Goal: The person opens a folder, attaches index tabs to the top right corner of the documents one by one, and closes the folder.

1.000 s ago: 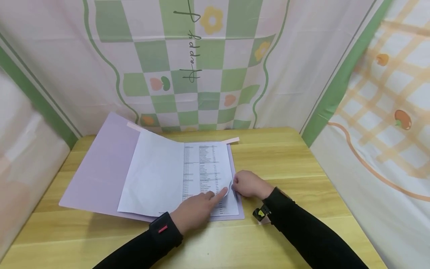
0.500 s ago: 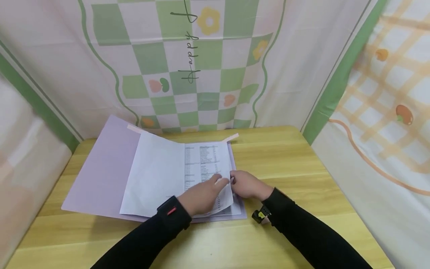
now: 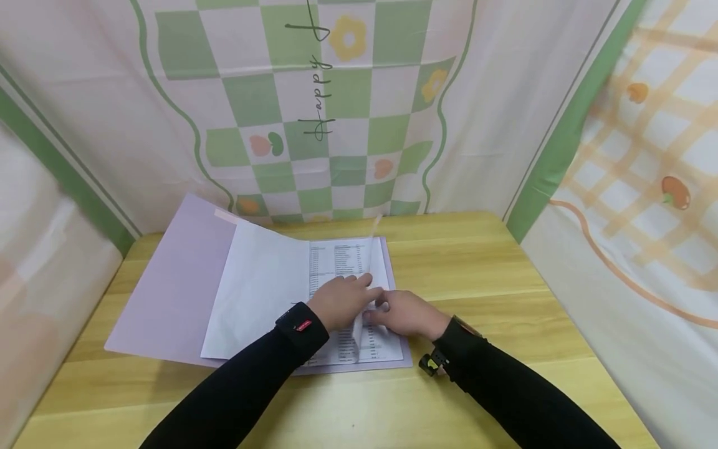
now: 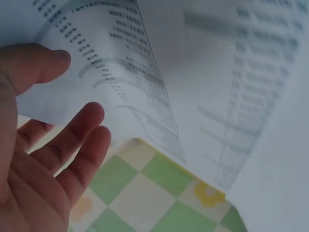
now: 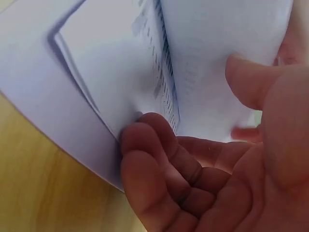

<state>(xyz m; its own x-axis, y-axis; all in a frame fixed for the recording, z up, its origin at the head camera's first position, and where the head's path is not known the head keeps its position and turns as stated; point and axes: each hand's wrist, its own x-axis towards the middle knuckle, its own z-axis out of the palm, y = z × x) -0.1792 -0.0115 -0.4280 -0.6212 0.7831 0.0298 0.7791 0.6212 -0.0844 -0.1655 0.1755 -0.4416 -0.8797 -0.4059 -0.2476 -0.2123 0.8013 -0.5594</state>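
Observation:
An open lilac folder (image 3: pixel 162 299) lies on the table, white printed sheets inside it. One lifted page (image 3: pixel 359 333) stands nearly upright, blurred, over the right-hand stack. From its left side my left hand (image 3: pixel 342 302) holds the page; in the left wrist view the thumb (image 4: pixel 50 67) lies on its near face and one fingertip disappears behind it. My right hand (image 3: pixel 406 312) is at the page's right side. In the right wrist view its thumb (image 5: pixel 248 82) rests against the raised page, while loosely bent fingers (image 5: pixel 145 179) touch the edge of the stack underneath.
Pale pink tabs stick out at the top, one (image 3: pixel 226 216) by the left page. The wooden table (image 3: pixel 465 262) extends right and in front. Patterned cloth (image 3: pixel 314 168) hangs behind and on both sides.
The right-hand page has risen from the stack and swung left. My left hand has shifted from pointing on the paper up to the page's edge; my right hand has moved slightly left.

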